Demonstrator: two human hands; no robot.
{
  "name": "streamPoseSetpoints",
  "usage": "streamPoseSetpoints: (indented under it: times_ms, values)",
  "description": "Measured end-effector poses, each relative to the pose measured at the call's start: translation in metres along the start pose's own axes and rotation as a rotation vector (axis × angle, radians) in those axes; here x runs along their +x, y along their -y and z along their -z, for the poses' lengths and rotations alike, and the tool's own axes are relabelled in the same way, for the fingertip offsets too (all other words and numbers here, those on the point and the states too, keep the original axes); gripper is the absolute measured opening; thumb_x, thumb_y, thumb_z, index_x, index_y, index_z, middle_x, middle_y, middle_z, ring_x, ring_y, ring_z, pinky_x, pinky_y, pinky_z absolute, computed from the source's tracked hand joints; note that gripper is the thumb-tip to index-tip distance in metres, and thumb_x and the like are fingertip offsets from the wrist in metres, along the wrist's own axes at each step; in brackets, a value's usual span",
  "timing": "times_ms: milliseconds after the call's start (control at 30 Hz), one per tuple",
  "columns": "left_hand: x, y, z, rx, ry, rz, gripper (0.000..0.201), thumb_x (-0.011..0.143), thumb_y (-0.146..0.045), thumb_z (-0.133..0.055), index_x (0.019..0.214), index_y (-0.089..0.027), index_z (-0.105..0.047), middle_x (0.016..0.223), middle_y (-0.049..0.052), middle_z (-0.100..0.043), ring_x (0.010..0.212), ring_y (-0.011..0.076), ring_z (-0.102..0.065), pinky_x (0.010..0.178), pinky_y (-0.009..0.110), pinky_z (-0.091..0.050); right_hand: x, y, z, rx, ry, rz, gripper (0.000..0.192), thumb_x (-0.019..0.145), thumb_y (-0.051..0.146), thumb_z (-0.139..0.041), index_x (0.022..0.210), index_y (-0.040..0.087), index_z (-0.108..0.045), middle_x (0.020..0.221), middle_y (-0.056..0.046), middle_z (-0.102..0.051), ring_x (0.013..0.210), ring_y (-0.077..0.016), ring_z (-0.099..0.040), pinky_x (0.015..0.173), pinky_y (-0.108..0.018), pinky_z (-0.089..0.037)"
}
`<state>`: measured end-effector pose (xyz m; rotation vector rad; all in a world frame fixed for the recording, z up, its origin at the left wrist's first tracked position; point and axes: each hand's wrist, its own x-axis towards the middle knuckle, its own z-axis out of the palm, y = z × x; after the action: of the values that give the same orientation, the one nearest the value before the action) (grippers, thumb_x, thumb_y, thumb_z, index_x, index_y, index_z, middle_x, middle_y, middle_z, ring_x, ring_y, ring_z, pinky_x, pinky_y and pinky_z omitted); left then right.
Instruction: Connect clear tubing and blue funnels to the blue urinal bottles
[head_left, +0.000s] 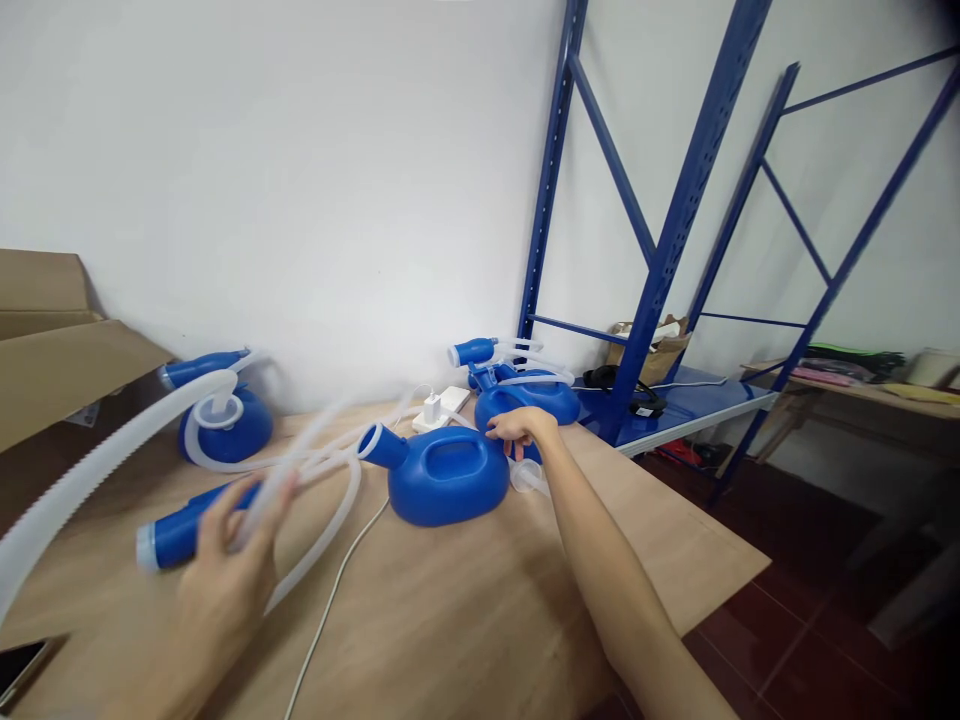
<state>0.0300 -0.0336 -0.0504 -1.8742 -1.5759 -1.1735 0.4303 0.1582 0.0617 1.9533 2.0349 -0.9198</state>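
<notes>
A blue plastic urinal bottle (448,500) with a moulded handle lies on the wooden table, its open neck tilted up to the left. At its right end my right hand (521,428) is closed, fingers curled on the bottle's edge. My left hand (236,545) is smeared by motion, its fingers wrapped round a translucent white hose (266,505). Just behind the left hand lies a blue tubular piece (176,535) with a pale end ring. A clear plastic cap or funnel (528,476) sits beside the bottle near my right wrist.
More blue bottles with hoses stand at the back left (251,425) and back right (559,398). A white power strip (442,408) and cable (337,580) lie on the table. A cardboard box (67,370) is at left, a phone (22,665) at front left, blue shelving (671,210) at right.
</notes>
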Motion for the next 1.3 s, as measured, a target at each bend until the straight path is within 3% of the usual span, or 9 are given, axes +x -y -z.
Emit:
streamPoseSetpoints:
  times_ms: [100,267,500,600,733,833,967,1167,1300]
  values:
    - [0.031,0.021,0.003,0.174,0.019,0.014,0.056,0.085,-0.02,-0.054,0.14,-0.02,-0.062,0.168,0.023,-0.032,0.111,0.0434,-0.071,0.067,0.052,-0.065,0.007,0.0,-0.002,0.008,-0.01,0.0,0.071,0.093,0.063,-0.061,0.147,0.017,-0.054,0.096,-0.016,-0.077,0.074,-0.0249,-0.075,0.051,-0.025,-0.046]
    - [0.056,0.031,-0.003,0.341,0.317,-0.132,0.041,0.094,-0.033,-0.044,0.082,-0.014,-0.079,0.148,0.026,-0.059,0.147,0.0537,-0.04,0.097,0.081,-0.046,0.009,0.0,-0.005,0.072,-0.009,0.098,0.081,0.086,0.075,-0.063,0.145,0.021,-0.056,0.095,-0.007,-0.071,0.056,-0.013,-0.06,0.05,-0.024,-0.042]
    - [0.035,0.024,-0.04,0.237,0.704,0.043,0.032,0.085,-0.032,-0.057,0.1,-0.03,-0.085,0.156,0.018,-0.055,0.15,0.0534,-0.036,0.105,0.082,-0.034,-0.022,0.009,0.007,0.275,-0.123,0.418,0.064,0.093,0.044,-0.064,0.152,0.029,-0.048,0.072,0.007,-0.051,0.052,-0.0077,-0.037,0.049,-0.021,-0.028]
    - [0.047,0.013,-0.035,0.077,0.68,-0.054,0.026,0.081,-0.034,-0.06,0.091,-0.029,-0.084,0.15,0.018,-0.06,0.149,0.0517,-0.039,0.103,0.078,-0.041,-0.044,0.024,0.015,0.426,-0.281,0.594,0.046,0.095,0.048,-0.06,0.133,0.024,-0.062,0.07,0.007,-0.044,0.055,-0.0091,-0.033,0.051,-0.023,-0.027]
    - [0.086,-0.025,-0.01,-0.135,0.427,-0.215,0.028,0.087,-0.037,-0.052,0.066,-0.027,-0.068,0.113,0.012,-0.078,0.124,0.0368,-0.064,0.109,0.061,-0.047,-0.071,0.062,0.009,0.698,-0.503,0.871,0.035,0.092,0.052,-0.066,0.106,0.02,-0.067,0.068,0.005,-0.044,0.057,-0.0099,-0.035,0.053,-0.025,-0.027]
    - [0.108,-0.066,0.011,-0.264,0.268,-0.035,0.035,0.092,-0.05,-0.053,0.107,-0.023,-0.07,0.111,0.014,-0.077,0.109,0.0341,-0.072,0.093,0.053,-0.059,-0.086,0.095,-0.012,0.7,-0.569,1.03,0.029,0.094,0.046,-0.066,0.107,0.02,-0.069,0.068,0.005,-0.045,0.06,-0.0107,-0.037,0.056,-0.025,-0.03]
    - [0.116,-0.102,0.019,-0.675,0.412,0.044,0.083,0.091,-0.05,-0.065,0.161,-0.03,-0.026,0.145,0.018,-0.062,0.103,0.0274,-0.077,0.067,0.034,-0.064,-0.1,0.123,-0.042,0.554,-0.495,1.186,0.037,0.097,0.048,-0.064,0.126,0.026,-0.068,0.08,0.002,-0.053,0.073,-0.014,-0.048,0.071,-0.027,-0.043]
    - [0.122,-0.097,0.012,-0.991,0.539,0.038,0.072,0.092,-0.042,-0.069,0.157,-0.038,-0.038,0.162,0.013,-0.046,0.121,0.0274,-0.07,0.091,0.041,-0.065,-0.101,0.131,-0.058,0.567,-0.338,1.327,0.091,0.098,0.051,-0.065,0.167,0.033,-0.01,0.083,0.004,-0.053,0.072,-0.0148,-0.051,0.071,-0.029,-0.048]
    - [0.132,-0.085,0.023,-0.947,0.663,0.112,0.058,0.086,-0.046,-0.074,0.141,-0.032,-0.06,0.142,0.011,-0.066,0.103,0.0281,-0.075,0.086,0.041,-0.066,-0.093,0.126,-0.053,0.599,-0.284,1.352,0.095,0.101,0.059,-0.056,0.168,0.027,0.004,0.088,0.001,-0.062,0.077,-0.0161,-0.057,0.074,-0.03,-0.05]
